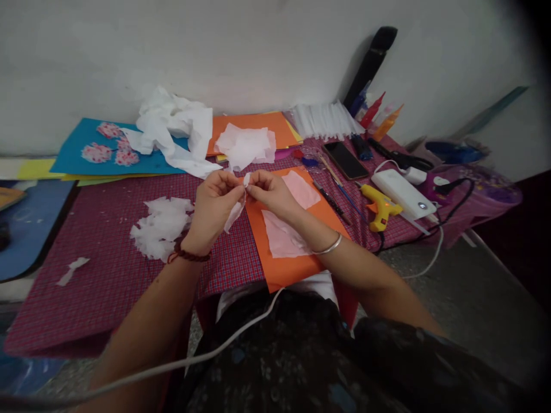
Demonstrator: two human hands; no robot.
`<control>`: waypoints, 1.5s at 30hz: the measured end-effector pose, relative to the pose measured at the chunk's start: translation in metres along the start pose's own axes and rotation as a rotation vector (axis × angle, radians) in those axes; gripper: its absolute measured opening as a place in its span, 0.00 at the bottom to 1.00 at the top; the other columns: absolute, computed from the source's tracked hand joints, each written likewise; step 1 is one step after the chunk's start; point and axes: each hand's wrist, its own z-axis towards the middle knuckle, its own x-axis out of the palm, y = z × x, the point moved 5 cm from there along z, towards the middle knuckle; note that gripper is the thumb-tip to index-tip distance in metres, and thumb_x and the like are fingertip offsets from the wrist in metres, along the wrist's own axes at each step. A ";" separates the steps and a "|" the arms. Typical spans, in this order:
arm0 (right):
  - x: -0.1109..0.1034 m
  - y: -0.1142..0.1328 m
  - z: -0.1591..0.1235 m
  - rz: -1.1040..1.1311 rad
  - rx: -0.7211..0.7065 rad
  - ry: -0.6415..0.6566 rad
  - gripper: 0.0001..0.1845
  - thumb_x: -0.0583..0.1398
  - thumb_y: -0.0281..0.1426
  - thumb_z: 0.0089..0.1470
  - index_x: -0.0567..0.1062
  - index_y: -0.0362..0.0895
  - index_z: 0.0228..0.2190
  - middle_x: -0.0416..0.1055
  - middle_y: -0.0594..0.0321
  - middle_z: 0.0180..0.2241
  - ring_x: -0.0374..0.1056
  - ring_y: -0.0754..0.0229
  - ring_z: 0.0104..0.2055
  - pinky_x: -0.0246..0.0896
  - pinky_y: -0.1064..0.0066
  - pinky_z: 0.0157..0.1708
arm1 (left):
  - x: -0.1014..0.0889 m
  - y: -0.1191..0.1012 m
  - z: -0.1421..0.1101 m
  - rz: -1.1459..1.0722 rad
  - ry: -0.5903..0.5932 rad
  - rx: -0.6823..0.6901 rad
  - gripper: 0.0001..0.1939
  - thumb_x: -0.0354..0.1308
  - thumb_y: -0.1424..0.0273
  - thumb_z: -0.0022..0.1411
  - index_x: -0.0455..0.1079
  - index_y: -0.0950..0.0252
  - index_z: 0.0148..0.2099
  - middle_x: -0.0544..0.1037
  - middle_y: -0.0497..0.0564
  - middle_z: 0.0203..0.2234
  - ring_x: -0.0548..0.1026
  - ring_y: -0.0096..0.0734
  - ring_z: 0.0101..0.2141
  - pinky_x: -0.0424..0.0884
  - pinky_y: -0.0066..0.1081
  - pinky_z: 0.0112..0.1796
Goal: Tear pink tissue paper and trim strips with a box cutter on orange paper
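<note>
Both hands meet over the table, pinching a small piece of white tissue paper (pixel 235 214) between their fingertips. My left hand (pixel 216 207) grips it from the left, thumb and forefinger closed; a strip of the tissue hangs below. My right hand (pixel 274 195) pinches the upper part, where a white tip sticks up. Under my right forearm lies an orange paper sheet (pixel 275 269) with two pale pink tissue pieces (pixel 286 235) on it. A heap of torn white tissue (pixel 161 228) is left of my left hand. One twisted tissue scrap (pixel 72 271) lies farther left.
Behind are blue paper (pixel 75 150) with red-flecked white tufts (pixel 118 143), crumpled white tissue (pixel 172 123) and a tissue stack (pixel 245 145). To the right lie brushes, a phone (pixel 345 160), a yellow glue gun (pixel 379 206), a white power bank (pixel 402 192) and cables. A white cable (pixel 232 338) crosses my lap.
</note>
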 end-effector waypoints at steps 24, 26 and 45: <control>-0.001 0.013 -0.003 -0.416 -0.204 -0.032 0.09 0.58 0.23 0.55 0.65 0.46 0.27 0.65 0.69 0.27 0.60 0.65 0.30 0.57 0.69 0.34 | -0.005 -0.011 -0.005 0.421 0.055 -0.079 0.03 0.65 0.73 0.55 0.78 0.63 0.28 0.78 0.47 0.21 0.72 0.25 0.23 0.67 0.25 0.26; -0.001 0.014 -0.004 -0.500 -0.233 -0.039 0.09 0.58 0.22 0.55 0.65 0.46 0.27 0.66 0.69 0.27 0.60 0.65 0.30 0.56 0.69 0.34 | -0.005 -0.013 -0.006 0.479 0.043 -0.068 0.03 0.65 0.73 0.55 0.78 0.64 0.28 0.77 0.47 0.20 0.71 0.26 0.23 0.65 0.26 0.25; 0.001 0.010 -0.005 -0.223 -0.113 0.003 0.04 0.59 0.28 0.55 0.68 0.45 0.28 0.69 0.68 0.28 0.64 0.65 0.31 0.60 0.68 0.36 | -0.003 0.008 0.002 0.120 0.039 -0.101 0.02 0.57 0.73 0.45 0.70 0.64 0.23 0.70 0.44 0.15 0.64 0.20 0.17 0.60 0.24 0.22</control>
